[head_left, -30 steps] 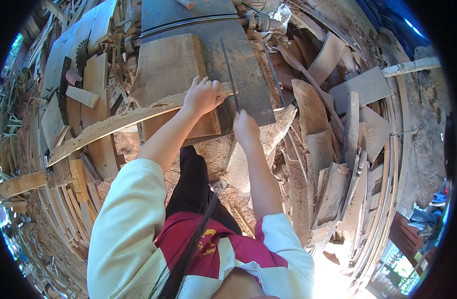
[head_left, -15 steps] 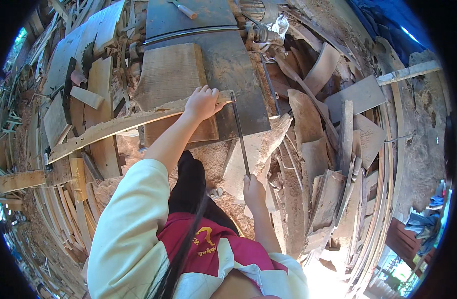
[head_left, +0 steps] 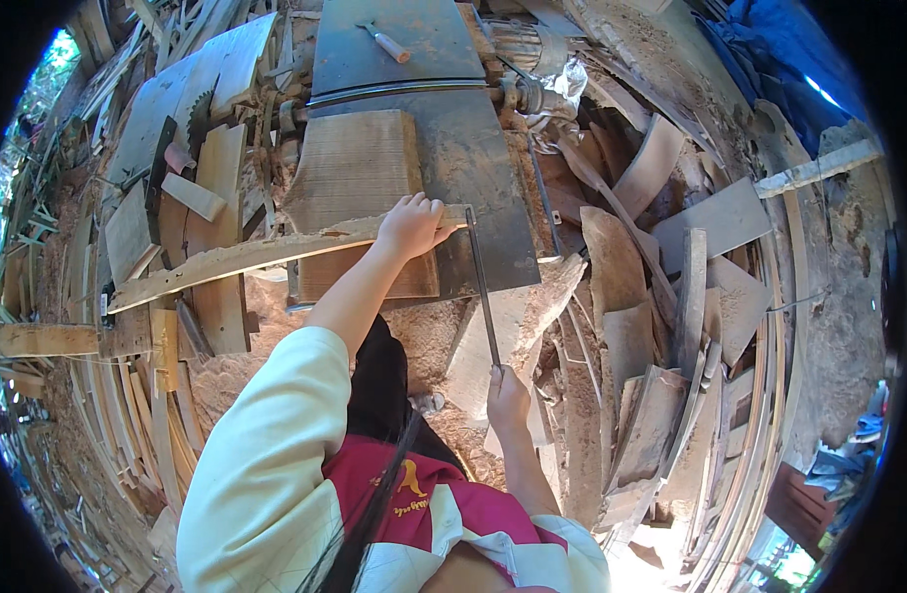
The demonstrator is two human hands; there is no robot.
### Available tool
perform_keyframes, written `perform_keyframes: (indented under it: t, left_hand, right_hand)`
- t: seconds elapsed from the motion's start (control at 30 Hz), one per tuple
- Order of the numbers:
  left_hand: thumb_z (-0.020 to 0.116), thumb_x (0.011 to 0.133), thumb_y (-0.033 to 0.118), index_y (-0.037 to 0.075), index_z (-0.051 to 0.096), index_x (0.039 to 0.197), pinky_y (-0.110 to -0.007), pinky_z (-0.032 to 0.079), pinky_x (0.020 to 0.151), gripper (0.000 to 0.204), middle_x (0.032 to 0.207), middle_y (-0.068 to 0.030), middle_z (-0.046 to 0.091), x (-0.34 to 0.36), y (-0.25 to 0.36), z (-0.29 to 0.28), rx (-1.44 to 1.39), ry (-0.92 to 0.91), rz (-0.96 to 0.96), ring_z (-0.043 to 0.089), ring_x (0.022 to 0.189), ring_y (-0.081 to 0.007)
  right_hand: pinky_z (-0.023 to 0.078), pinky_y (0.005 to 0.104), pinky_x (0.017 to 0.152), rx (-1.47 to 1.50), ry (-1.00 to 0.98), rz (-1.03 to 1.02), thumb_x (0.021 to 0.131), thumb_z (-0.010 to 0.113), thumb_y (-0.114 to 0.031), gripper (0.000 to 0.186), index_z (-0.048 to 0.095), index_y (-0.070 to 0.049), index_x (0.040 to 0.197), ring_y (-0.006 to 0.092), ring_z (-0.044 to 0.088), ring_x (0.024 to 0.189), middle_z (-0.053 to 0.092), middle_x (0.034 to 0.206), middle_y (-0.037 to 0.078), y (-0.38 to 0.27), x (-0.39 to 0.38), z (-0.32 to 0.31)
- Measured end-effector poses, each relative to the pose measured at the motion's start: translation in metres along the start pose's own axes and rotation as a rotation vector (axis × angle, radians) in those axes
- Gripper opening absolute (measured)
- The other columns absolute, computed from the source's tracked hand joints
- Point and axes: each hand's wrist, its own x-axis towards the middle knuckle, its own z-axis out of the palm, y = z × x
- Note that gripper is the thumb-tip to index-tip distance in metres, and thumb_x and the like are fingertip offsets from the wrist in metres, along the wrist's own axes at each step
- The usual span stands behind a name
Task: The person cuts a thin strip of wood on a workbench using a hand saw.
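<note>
My left hand [head_left: 410,227] is wrapped over a long, rough-edged wooden strip [head_left: 246,255] near its right end. The strip lies across a thick, wide board [head_left: 360,163] on a dark metal machine table [head_left: 463,158]. Its far left part reaches out past the table. My right hand [head_left: 509,395] is closed round the near end of a long, narrow dark saw [head_left: 484,301], seen almost edge-on. The saw's far part lies against the strip's right end, just right of my left hand. Its teeth are too small to make out.
Farther back on the table lies a tool with a pale wooden handle [head_left: 392,47]. A toothed round blade [head_left: 199,117] stands at the left among boards. Wood offcuts [head_left: 646,395] are heaped to the right, with a motor [head_left: 528,44] behind. Sawdust covers the ground.
The whole view has shifted, so everything sits slightly lower and farther right in the picture. Both hands keep their grips, with little visible movement of saw or strip.
</note>
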Motion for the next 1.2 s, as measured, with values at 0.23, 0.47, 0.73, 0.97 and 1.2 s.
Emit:
perform_keyframes:
  t: [0.23,0.47,0.73,0.97,1.2]
  left_hand:
    - [0.047,0.085,0.043,0.001,0.053,0.090,-0.039,0.041,0.088,0.043,0.093,-0.0175,0.059,-0.003,-0.001,0.002,0.015,0.010,-0.019,0.052,0.103,-0.0319]
    - [0.047,0.085,0.042,0.001,0.051,0.088,-0.039,0.038,0.090,0.041,0.094,-0.0165,0.059,0.000,0.001,-0.001,-0.045,-0.026,-0.019,0.050,0.104,-0.0309]
    - [0.047,0.084,0.044,0.003,0.053,0.086,-0.037,0.036,0.088,0.041,0.088,-0.0121,0.059,0.004,-0.006,-0.004,-0.016,-0.008,-0.008,0.052,0.097,-0.0276]
    - [0.036,0.085,0.053,0.004,0.061,0.076,-0.038,0.036,0.085,0.055,0.085,-0.0096,0.061,0.030,-0.021,-0.016,0.013,-0.228,0.062,0.053,0.096,-0.0264]
    - [0.027,0.089,0.051,0.003,0.066,0.082,-0.041,0.028,0.097,0.062,0.128,-0.0110,0.043,0.062,-0.052,-0.037,-0.153,-0.452,-0.048,0.028,0.127,-0.0263]
  right_hand:
    - [0.045,0.0432,0.057,-0.154,0.076,-0.065,0.088,0.043,-0.024,0.022,0.056,-0.007,0.087,0.0342,0.057,0.061,0.060,0.070,0.017,0.019,0.009,-0.002]
    - [0.045,0.0428,0.054,-0.137,0.146,-0.135,0.087,0.045,-0.021,0.018,0.056,-0.007,0.084,0.0339,0.056,0.056,0.059,0.064,0.016,0.031,0.011,0.007]
    - [0.046,0.0411,0.052,0.017,0.266,-0.188,0.087,0.046,-0.018,0.016,0.056,-0.005,0.086,0.0329,0.058,0.059,0.060,0.071,0.017,0.031,0.008,0.032]
    - [0.046,0.0418,0.059,-0.097,0.127,-0.065,0.088,0.043,-0.022,0.021,0.057,-0.006,0.091,0.0347,0.058,0.066,0.061,0.074,0.017,0.011,0.029,-0.004]
    - [0.046,0.0421,0.059,-0.004,0.201,-0.136,0.087,0.045,-0.020,0.018,0.057,-0.006,0.088,0.0359,0.058,0.068,0.060,0.075,0.018,-0.036,0.074,-0.004]
